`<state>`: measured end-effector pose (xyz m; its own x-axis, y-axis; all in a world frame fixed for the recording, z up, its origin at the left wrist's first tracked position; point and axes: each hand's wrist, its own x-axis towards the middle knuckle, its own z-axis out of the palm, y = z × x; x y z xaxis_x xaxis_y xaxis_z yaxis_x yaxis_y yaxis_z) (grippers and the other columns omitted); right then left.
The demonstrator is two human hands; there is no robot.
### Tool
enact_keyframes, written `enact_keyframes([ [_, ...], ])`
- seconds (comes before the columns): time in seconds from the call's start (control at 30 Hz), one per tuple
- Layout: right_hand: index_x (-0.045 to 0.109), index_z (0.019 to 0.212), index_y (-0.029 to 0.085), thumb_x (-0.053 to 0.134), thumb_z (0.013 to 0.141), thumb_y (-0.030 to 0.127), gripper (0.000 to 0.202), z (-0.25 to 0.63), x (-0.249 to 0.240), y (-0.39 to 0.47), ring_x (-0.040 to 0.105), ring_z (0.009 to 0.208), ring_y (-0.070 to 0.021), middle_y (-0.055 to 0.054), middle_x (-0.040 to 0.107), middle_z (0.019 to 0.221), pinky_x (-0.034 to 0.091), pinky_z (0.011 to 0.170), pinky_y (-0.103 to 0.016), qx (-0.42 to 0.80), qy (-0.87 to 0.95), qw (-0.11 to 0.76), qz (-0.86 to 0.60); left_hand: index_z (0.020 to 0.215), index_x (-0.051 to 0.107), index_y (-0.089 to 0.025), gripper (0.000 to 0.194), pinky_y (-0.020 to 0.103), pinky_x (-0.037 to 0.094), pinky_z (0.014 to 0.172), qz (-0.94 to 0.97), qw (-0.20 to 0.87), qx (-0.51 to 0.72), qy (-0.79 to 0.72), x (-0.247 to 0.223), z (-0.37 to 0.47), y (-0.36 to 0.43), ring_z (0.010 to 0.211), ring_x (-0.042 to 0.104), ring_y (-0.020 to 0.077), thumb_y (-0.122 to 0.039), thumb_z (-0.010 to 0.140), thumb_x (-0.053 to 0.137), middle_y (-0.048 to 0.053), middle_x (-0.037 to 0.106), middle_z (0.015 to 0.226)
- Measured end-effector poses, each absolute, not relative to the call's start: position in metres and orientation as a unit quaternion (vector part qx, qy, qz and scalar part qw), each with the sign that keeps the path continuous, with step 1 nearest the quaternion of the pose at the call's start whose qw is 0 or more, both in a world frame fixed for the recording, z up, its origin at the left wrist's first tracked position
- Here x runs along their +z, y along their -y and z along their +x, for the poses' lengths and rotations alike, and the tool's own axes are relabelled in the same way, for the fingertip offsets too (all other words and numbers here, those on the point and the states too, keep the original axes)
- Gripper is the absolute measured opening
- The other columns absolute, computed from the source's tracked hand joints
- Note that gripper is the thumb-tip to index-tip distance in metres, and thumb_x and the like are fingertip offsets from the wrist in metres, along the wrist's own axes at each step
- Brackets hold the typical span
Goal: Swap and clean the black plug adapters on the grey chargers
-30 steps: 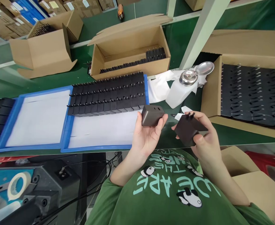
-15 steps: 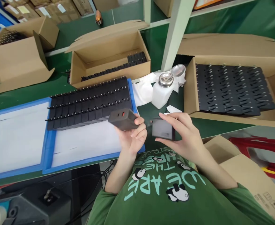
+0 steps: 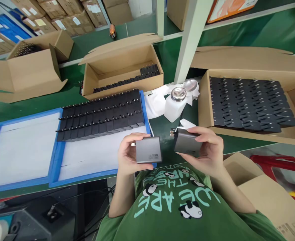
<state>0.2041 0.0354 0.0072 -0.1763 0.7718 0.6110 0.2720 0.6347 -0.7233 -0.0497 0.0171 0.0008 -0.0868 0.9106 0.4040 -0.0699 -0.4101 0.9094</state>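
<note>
My left hand [image 3: 129, 152] grips a dark grey power adapter [image 3: 148, 149] by its top and bottom edges, its flat face with small print turned up to me. In my right hand [image 3: 209, 149] is a second charger [image 3: 187, 142], tilted, its metal prongs pointing left. The two hands are apart, above the bench's front edge. Left of them, rows of black chargers [image 3: 99, 120] stand with prongs up in a blue-rimmed tray [image 3: 87, 177]. A white pump bottle [image 3: 173, 108] with a metal top stands just beyond my right hand.
An open carton [image 3: 205, 100] at right holds rows of chargers. Another carton [image 3: 124, 85] stands behind the tray, partly filled. A second blue-rimmed tray [image 3: 19, 185] lies at left. A pale post [image 3: 189, 43] rises behind the bottle. A red stool [image 3: 270, 164] is at right.
My left hand has turned its charger from the port end to the printed flat face. My right hand has tilted its charger and shifted slightly right. The camera view has moved a little.
</note>
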Motion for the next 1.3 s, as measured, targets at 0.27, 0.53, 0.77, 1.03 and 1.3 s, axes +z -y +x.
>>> enact_keyframes([
  [0.27,0.054,0.140,0.039,0.091,0.075,0.032,0.075,0.236,-0.004,-0.032,0.067,0.105,-0.0340,-0.007,0.071,0.126,0.052,0.083,-0.052,0.162,0.779,0.500,-0.343,0.145,0.055,-0.031,0.077,0.049,0.066,0.094,0.773,0.137,0.526,-0.328,0.007,-0.058,-0.001,0.114,0.074,0.0299,-0.015,0.076,0.087,0.010,0.072,0.128],
  [0.53,0.051,0.147,0.044,0.078,0.086,0.035,0.068,0.225,0.001,-0.026,0.067,0.107,-0.0320,-0.007,0.068,0.125,0.062,0.080,-0.050,0.338,0.710,0.550,-0.279,0.153,0.041,-0.038,0.094,0.044,0.063,0.097,0.734,0.240,0.505,-0.384,0.015,-0.042,0.008,0.122,0.068,0.0283,-0.023,0.075,0.091,0.010,0.067,0.136],
  [0.77,0.053,0.148,0.033,0.084,0.082,0.027,0.074,0.214,0.008,-0.028,0.062,0.117,-0.0308,-0.010,0.062,0.131,0.059,0.095,-0.048,0.383,0.733,0.507,-0.243,0.147,0.047,-0.030,0.090,0.042,0.058,0.103,0.715,0.303,0.484,-0.403,0.015,-0.031,0.001,0.122,0.068,0.0287,-0.034,0.071,0.094,0.011,0.068,0.134],
  [1.03,0.045,0.153,0.036,0.081,0.087,0.043,0.075,0.206,0.002,-0.028,0.058,0.126,-0.0291,-0.010,0.057,0.139,0.057,0.102,-0.045,0.456,0.719,0.442,-0.281,0.141,0.054,-0.026,0.092,0.039,0.059,0.089,0.702,0.279,0.519,-0.399,0.017,-0.017,-0.006,0.104,0.070,0.0257,-0.057,0.063,0.093,0.009,0.073,0.113],
  [1.3,0.029,0.161,0.044,0.061,0.102,0.035,0.067,0.208,0.005,-0.024,0.045,0.147,-0.0226,-0.001,0.041,0.164,0.048,0.116,-0.037,0.513,0.719,0.345,-0.318,0.142,0.051,-0.026,0.086,0.040,0.061,0.096,0.689,0.220,0.532,-0.441,-0.003,-0.010,-0.002,0.111,0.073,0.0265,-0.050,0.070,0.092,0.010,0.071,0.122],
])
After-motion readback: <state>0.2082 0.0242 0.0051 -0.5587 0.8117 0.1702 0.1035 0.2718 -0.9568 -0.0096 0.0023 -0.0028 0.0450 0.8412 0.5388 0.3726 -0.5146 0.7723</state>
